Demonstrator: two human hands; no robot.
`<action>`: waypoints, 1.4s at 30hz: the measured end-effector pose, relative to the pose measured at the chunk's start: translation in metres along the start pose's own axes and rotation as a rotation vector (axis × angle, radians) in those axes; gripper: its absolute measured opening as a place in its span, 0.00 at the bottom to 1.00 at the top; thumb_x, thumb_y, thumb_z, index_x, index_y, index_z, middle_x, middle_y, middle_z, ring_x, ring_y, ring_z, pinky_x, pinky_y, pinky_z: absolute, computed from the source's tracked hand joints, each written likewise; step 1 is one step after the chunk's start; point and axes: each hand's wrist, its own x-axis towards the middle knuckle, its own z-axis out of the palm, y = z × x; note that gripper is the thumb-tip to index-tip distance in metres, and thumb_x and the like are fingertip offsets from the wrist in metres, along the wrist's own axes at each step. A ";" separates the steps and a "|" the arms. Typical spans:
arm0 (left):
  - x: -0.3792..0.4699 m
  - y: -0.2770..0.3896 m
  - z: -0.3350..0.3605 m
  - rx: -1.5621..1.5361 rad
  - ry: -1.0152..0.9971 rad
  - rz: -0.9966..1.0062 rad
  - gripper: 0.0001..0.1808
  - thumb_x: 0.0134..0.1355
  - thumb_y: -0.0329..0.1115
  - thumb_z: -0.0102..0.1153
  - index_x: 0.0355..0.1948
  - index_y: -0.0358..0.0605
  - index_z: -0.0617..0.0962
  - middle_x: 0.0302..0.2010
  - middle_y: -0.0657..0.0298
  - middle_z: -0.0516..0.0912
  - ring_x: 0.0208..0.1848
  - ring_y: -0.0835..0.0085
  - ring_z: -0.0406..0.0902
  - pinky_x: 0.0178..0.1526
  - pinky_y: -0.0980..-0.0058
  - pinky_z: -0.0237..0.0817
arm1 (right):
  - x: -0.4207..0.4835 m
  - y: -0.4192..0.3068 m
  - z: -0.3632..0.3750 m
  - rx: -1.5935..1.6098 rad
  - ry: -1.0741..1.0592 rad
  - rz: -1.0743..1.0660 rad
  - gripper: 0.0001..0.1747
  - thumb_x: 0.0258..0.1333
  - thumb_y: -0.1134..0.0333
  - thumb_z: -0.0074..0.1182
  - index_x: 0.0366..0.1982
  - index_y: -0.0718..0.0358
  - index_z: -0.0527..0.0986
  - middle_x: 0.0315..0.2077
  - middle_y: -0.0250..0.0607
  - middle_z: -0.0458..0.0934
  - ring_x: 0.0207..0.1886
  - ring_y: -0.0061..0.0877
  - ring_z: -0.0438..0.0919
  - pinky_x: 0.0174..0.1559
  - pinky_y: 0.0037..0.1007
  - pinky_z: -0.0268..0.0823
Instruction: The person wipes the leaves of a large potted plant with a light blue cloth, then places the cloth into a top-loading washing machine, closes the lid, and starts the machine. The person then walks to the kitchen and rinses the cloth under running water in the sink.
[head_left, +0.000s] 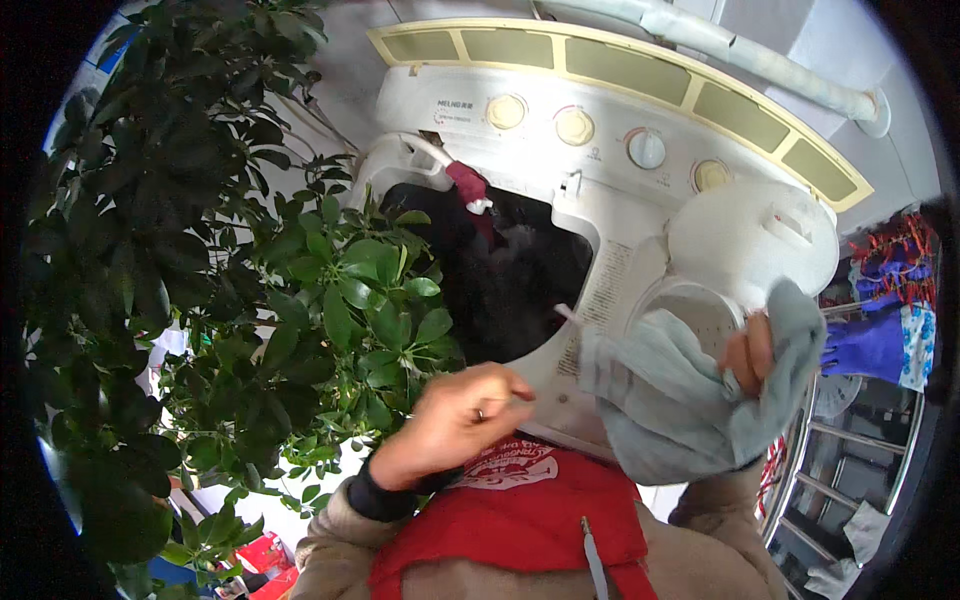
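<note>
My right hand grips a grey-green cloth, which hangs in folds over the front of the spin tub of a white twin-tub washing machine. In front of the wash tub, my left hand is held with curled fingers; whether anything small is between them cannot be told. Dark water fills the wash tub. A white hose with a dark red cloth around its end reaches over that tub. The round white lid of the spin tub stands raised behind it.
A leafy potted plant crowds the left side and overhangs the wash tub. Control knobs line the machine's back panel. At the right stand a metal rack and purple rubber gloves. A pipe runs along the wall.
</note>
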 end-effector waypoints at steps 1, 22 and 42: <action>0.003 -0.007 0.012 0.127 -0.126 -0.002 0.11 0.56 0.31 0.62 0.26 0.43 0.70 0.29 0.57 0.77 0.31 0.62 0.78 0.32 0.68 0.67 | -0.021 -0.012 -0.004 -0.063 -0.015 0.030 0.30 0.56 0.43 0.49 0.41 0.65 0.73 0.20 0.35 0.69 0.19 0.25 0.67 0.23 0.28 0.58; -0.004 -0.061 0.081 0.337 -0.417 0.207 0.05 0.58 0.32 0.52 0.32 0.41 0.75 0.29 0.52 0.79 0.35 0.51 0.77 0.38 0.56 0.68 | -0.191 0.005 0.104 -1.898 1.042 1.066 0.31 0.54 0.54 0.58 0.53 0.69 0.69 0.35 0.64 0.79 0.41 0.54 0.79 0.41 0.43 0.70; 0.257 -0.319 0.046 0.684 -0.710 -0.655 0.25 0.58 0.52 0.55 0.55 0.58 0.74 0.58 0.60 0.70 0.60 0.58 0.63 0.59 0.47 0.50 | -0.194 0.001 0.062 -1.658 1.211 0.805 0.21 0.52 0.68 0.54 0.49 0.68 0.73 0.45 0.49 0.77 0.51 0.37 0.75 0.56 0.33 0.62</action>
